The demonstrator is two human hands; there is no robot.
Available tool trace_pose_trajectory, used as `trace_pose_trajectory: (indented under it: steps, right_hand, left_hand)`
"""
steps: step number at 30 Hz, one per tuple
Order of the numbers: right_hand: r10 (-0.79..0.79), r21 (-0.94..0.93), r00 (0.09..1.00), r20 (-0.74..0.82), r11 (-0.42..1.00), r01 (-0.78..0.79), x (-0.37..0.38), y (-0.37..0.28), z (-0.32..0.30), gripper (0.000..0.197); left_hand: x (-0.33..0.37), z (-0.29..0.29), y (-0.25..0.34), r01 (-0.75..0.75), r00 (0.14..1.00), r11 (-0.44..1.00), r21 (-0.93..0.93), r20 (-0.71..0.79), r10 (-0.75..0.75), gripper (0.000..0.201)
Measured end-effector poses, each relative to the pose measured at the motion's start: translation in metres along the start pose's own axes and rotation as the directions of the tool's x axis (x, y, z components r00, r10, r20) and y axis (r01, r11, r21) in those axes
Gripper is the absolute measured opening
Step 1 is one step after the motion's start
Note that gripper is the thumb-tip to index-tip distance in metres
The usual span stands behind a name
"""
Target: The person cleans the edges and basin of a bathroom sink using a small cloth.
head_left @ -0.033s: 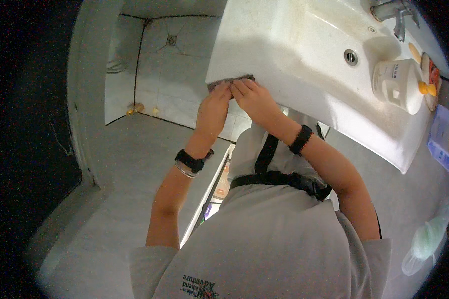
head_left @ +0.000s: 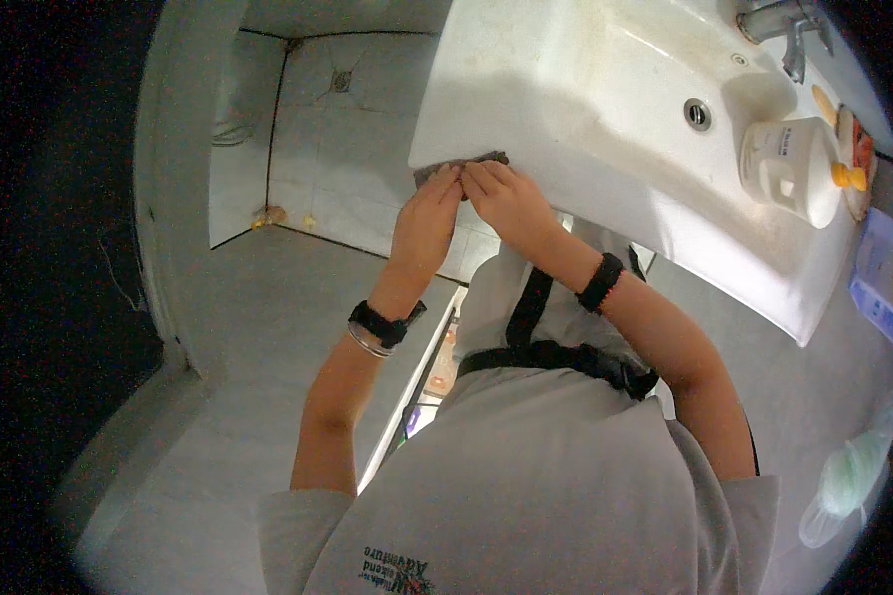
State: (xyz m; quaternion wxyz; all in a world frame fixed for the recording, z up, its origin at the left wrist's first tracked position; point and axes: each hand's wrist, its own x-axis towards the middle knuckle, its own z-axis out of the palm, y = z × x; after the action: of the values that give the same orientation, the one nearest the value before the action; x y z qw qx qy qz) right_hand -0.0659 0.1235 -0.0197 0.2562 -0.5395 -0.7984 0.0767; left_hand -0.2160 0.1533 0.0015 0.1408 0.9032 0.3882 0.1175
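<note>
At the near left corner of the white washbasin (head_left: 566,149), both my hands press a thin, dark grey-brown scouring pad (head_left: 432,175) against the outer edge. My left hand (head_left: 425,223) grips the pad's left part with its fingers closed. Right beside it, my right hand (head_left: 511,208) has its fingers bent over the right part, and the fingertips of both hands nearly meet. Much of the pad is hidden under the fingers.
On the basin's right side stands a white jug (head_left: 789,164) with a yellow cap, near the metal tap (head_left: 779,20) and the drain (head_left: 698,114). A blue-white package (head_left: 878,273) is at the far right. Below it hangs a pale green mesh bundle (head_left: 853,471). A doorframe (head_left: 169,248) rises at left.
Both hands and the pad have shifted very slightly toward my body along the basin's edge. Nothing else has visibly moved.
</note>
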Motion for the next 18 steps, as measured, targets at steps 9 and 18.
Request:
trace_pose_trajectory:
  steps: [9, 18]
  right_hand:
    - [-0.002, -0.047, 1.0, 0.013, 0.999, 0.002, 0.014, 0.005, 0.006, 0.03]
    - [0.024, -0.071, 1.0, 0.009, 0.997, -0.023, 0.012, 0.003, 0.008, 0.031]
  left_hand:
    - [0.012, -0.004, -0.007, 0.076, 0.996, 0.997, 0.0, 0.051, -0.076, 0.026]
    - [0.015, -0.008, -0.003, 0.101, 0.992, 0.995, -0.022, 0.082, -0.098, 0.028]
